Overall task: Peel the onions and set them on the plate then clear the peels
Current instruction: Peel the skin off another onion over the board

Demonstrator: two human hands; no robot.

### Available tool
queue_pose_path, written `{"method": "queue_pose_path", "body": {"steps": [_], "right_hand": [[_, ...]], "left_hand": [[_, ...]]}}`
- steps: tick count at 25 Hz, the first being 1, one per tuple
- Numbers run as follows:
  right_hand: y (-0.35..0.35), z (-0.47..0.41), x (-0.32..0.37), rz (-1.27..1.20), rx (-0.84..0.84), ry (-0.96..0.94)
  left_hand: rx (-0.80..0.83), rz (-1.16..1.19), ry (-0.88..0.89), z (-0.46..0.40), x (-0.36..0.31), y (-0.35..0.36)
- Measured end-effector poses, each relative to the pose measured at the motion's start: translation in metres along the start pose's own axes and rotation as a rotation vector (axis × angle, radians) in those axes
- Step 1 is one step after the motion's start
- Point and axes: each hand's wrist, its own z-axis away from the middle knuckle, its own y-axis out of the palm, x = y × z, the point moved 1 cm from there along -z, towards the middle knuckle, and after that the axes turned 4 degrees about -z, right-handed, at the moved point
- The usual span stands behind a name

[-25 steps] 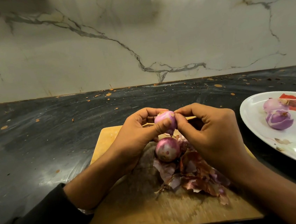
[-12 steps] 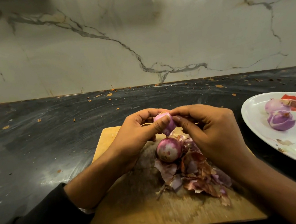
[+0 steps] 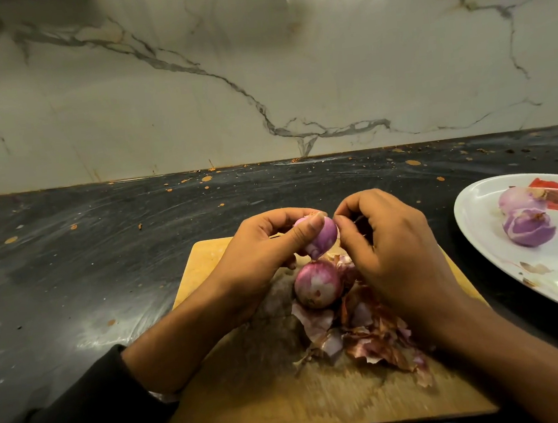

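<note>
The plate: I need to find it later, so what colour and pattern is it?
The plate is white with a red and brown print, in the head view.

Nothing readable anywhere here, no labels, brands or numbers on anything I can see.

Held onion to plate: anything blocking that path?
Nothing visible does. The left hand holds the onion above the cutting board; between it and the plate is bare countertop, though the right hand sits on that side.
</note>
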Motion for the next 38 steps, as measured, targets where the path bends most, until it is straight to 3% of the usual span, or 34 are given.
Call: {"method": "queue_pose_path", "body": {"steps": [5, 17, 34, 38], "right_hand": [[-0.006, -0.002, -0.009, -0.041, 0.078, 0.253], [-0.005, 0.001, -0.001, -0.214, 0.078, 0.195], [-0.007, 0.001, -0.003, -0.294, -0.039, 0.092], [-0.007, 0.000, -0.006, -0.484, -0.053, 0.237]], "left_hand": [[0.019, 0.181, -0.071, -0.001, 0.000, 0.002], [-0.035, 0.431, -0.097, -0.004, 0.000, -0.001], [0.023, 0.080, 0.066, -0.003, 0.005, -0.003], [0.063, 0.091, 0.078, -0.004, 0.005, -0.001]]}}
